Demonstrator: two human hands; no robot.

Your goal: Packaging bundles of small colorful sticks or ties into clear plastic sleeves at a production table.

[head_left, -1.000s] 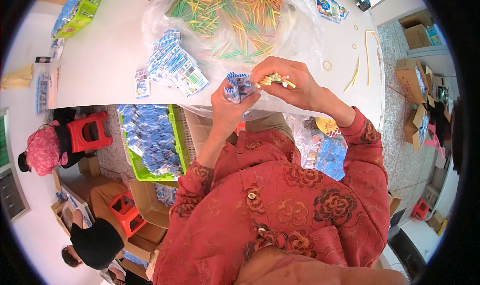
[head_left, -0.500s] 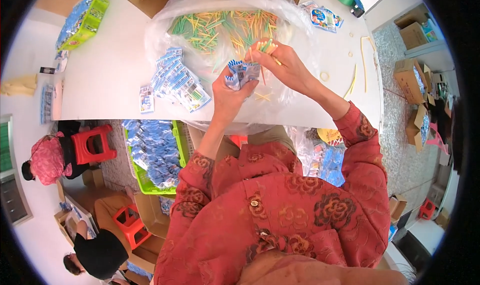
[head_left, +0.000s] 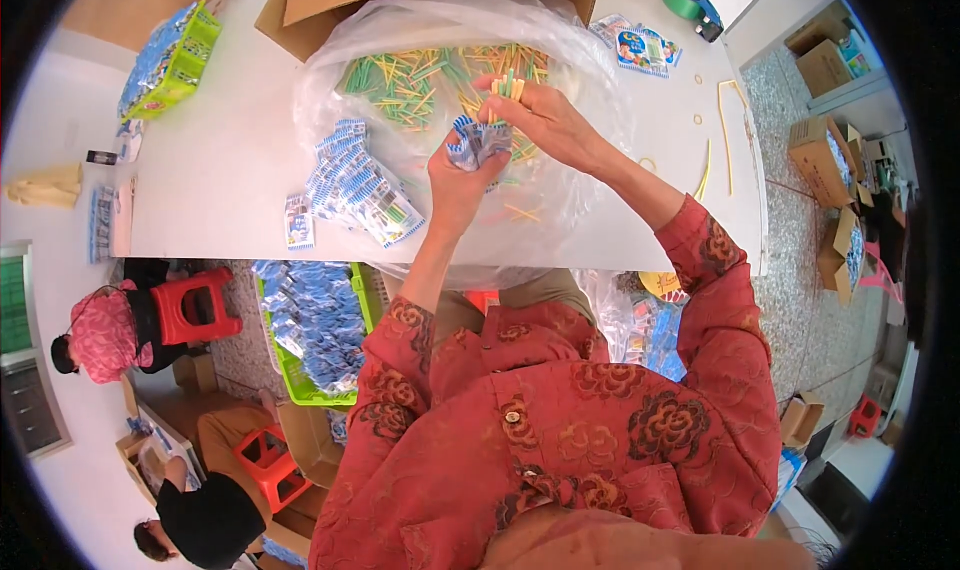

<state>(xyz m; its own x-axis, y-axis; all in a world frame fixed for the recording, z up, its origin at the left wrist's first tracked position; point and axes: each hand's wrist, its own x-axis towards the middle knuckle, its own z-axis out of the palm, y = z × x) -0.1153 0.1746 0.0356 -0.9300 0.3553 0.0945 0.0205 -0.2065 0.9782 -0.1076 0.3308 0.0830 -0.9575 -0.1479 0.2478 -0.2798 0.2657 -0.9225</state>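
Crinkled packaging [head_left: 470, 150], slim straight sticks [head_left: 508, 87].
My left fingers [head_left: 492, 170] pinch blue-white packaging; right fingers [head_left: 532, 111] clutch yellow-green sticks over wrinkled plastic [head_left: 450, 18].

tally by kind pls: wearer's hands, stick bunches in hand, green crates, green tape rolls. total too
Hands: 2 (left hand, right hand)
Stick bunches in hand: 1 (green and yellow sticks, right hand)
Green crates: 2 (upper-left crate, crate below the table edge)
Green tape rolls: 1 (tape roll, upper right)
Total: 6
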